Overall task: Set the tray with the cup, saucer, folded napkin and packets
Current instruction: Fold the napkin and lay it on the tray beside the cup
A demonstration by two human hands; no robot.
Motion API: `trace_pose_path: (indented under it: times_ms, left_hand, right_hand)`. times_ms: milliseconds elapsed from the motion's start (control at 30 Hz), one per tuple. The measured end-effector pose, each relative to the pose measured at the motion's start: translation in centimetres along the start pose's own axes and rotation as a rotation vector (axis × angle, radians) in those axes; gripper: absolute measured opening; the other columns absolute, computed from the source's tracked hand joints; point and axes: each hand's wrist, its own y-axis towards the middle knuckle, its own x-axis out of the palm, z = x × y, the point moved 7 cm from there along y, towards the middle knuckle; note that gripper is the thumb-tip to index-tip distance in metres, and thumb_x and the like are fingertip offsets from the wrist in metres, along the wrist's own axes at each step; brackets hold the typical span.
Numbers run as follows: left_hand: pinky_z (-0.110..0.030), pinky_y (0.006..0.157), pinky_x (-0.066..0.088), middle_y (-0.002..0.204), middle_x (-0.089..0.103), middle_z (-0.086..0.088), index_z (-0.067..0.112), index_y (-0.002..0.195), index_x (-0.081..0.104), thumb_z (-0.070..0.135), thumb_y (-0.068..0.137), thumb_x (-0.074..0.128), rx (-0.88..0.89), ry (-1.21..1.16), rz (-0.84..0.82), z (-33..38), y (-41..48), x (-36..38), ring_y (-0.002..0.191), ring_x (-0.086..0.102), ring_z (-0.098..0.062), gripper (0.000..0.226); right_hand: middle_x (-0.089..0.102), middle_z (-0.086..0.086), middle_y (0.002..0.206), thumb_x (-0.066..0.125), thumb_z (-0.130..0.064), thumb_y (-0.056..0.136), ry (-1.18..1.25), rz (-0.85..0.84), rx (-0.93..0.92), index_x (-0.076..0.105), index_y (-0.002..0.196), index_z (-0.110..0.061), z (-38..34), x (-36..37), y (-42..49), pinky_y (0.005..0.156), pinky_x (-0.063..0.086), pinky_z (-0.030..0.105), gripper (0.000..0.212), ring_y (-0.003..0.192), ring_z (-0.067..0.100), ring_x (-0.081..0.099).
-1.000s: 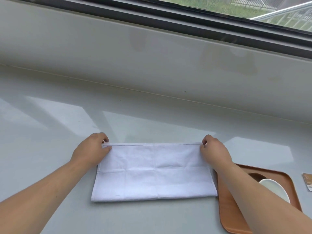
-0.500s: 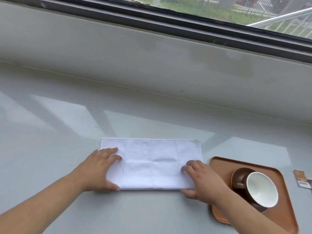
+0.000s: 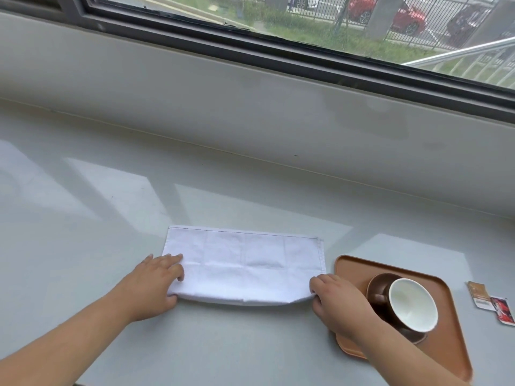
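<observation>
A white cloth napkin (image 3: 245, 263), folded into a long band, lies on the grey counter. My left hand (image 3: 156, 285) pinches its near left corner, thumb underneath and fingers on top. My right hand (image 3: 334, 299) pinches the near right corner, and the near edge is lifted slightly off the counter. To the right sits a brown tray (image 3: 446, 330). On it stands a brown cup with a white inside (image 3: 412, 305) on a brown saucer (image 3: 376, 288). Two packets (image 3: 492, 300) lie on the counter right of the tray.
The grey counter (image 3: 111, 204) runs back to a low wall beneath a dark-framed window (image 3: 278, 51). My right forearm crosses the tray's near left corner.
Both hands moved from the napkin's far corners to its near edge, folding it narrower. They now grip the near corners and lift that edge. The view shifted so the tray shows more.
</observation>
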Motion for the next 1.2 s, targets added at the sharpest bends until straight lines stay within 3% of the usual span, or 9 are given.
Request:
trace_pose_path:
  times_ms: [67,133,200,267,533,700,867,1033,1200]
  left_hand:
    - [-0.040,0.122,0.031,0.152,0.051,0.016,0.036,0.099,0.058,0.044,0.087,0.052,-0.031,-0.076,0.046,0.1,0.1,-0.6,0.137,0.049,-0.015,0.015]
    - [-0.033,0.091,0.053,0.105,0.069,0.017,0.033,0.084,0.054,0.046,0.086,0.047,-0.105,-0.192,0.106,-0.2,0.0,-1.6,0.099,0.062,-0.012,0.015]
    - [-0.030,0.062,0.049,0.078,0.065,0.009,0.033,0.081,0.056,0.044,0.090,0.055,-0.185,-0.281,0.163,-0.9,0.0,-2.5,0.074,0.061,-0.009,0.015]
    - [-0.031,0.055,0.044,0.071,0.064,0.005,0.033,0.081,0.059,0.043,0.094,0.061,-0.231,-0.343,0.210,-1.4,0.1,-3.4,0.065,0.060,-0.010,0.016]
    - [-0.031,0.054,0.041,0.068,0.063,0.005,0.035,0.076,0.059,0.048,0.095,0.065,-0.290,-0.410,0.300,-3.2,4.6,-6.7,0.066,0.060,-0.013,0.024]
    - [-0.031,0.055,0.038,0.071,0.062,0.010,0.034,0.076,0.058,0.048,0.094,0.065,-0.325,-0.371,0.302,-4.5,8.0,-6.9,0.069,0.057,-0.007,0.024]
    - [-0.034,0.063,0.044,0.086,0.060,0.016,0.038,0.091,0.055,0.055,0.088,0.068,-0.309,-0.348,0.240,-5.5,10.4,-6.4,0.083,0.062,-0.017,0.021]
    - [-0.042,0.083,0.055,0.113,0.052,0.010,0.039,0.126,0.049,0.064,0.068,0.081,-0.272,-0.276,0.141,-5.9,11.1,-5.4,0.105,0.057,-0.018,0.071]
    - [-0.037,0.079,0.052,0.106,0.053,0.008,0.033,0.097,0.060,0.057,0.077,0.077,-0.214,-0.189,0.137,-5.6,11.5,-5.9,0.103,0.053,-0.017,0.036]
  right_hand:
    - [0.060,-0.006,0.090,0.045,-0.021,0.091,0.058,0.016,0.045,0.054,0.094,-0.021,0.3,-0.1,-0.2,0.073,0.044,0.035,0.010,0.084,0.019,0.051]
    - [0.059,-0.008,0.086,0.046,-0.023,0.093,0.128,0.048,0.093,0.054,0.094,-0.022,0.8,-0.8,-0.2,0.071,0.046,0.036,0.008,0.082,0.018,0.051]
    - [0.054,-0.009,0.078,0.047,-0.023,0.093,0.173,0.092,0.131,0.051,0.089,-0.023,1.4,-1.8,0.3,0.065,0.044,0.038,0.005,0.077,0.019,0.050]
    - [0.054,-0.007,0.076,0.049,-0.022,0.094,0.192,0.143,0.174,0.049,0.086,-0.021,2.0,-3.2,1.0,0.061,0.041,0.040,0.008,0.074,0.021,0.051]
    - [0.062,0.005,0.085,0.054,-0.027,0.100,0.213,0.264,0.306,0.058,0.089,-0.013,4.8,-6.4,6.6,0.067,0.047,0.040,0.018,0.083,0.030,0.055]
    - [0.062,0.008,0.085,0.053,-0.025,0.098,0.182,0.237,0.376,0.055,0.084,-0.012,5.9,-5.9,10.0,0.063,0.046,0.039,0.020,0.082,0.032,0.054]
    - [0.063,0.009,0.091,0.054,-0.025,0.096,0.174,0.156,0.470,0.059,0.096,-0.012,6.5,-4.1,11.5,0.064,0.047,0.037,0.014,0.086,0.032,0.056]
    - [0.063,0.017,0.100,0.068,-0.012,0.085,0.094,0.257,0.471,0.062,0.115,-0.005,5.9,-4.1,10.9,0.070,0.050,0.045,0.031,0.090,0.040,0.055]
    - [0.062,0.015,0.096,0.076,-0.010,0.076,0.048,0.335,0.321,0.065,0.112,-0.005,2.7,-4.5,10.5,0.073,0.051,0.048,0.038,0.085,0.039,0.057]
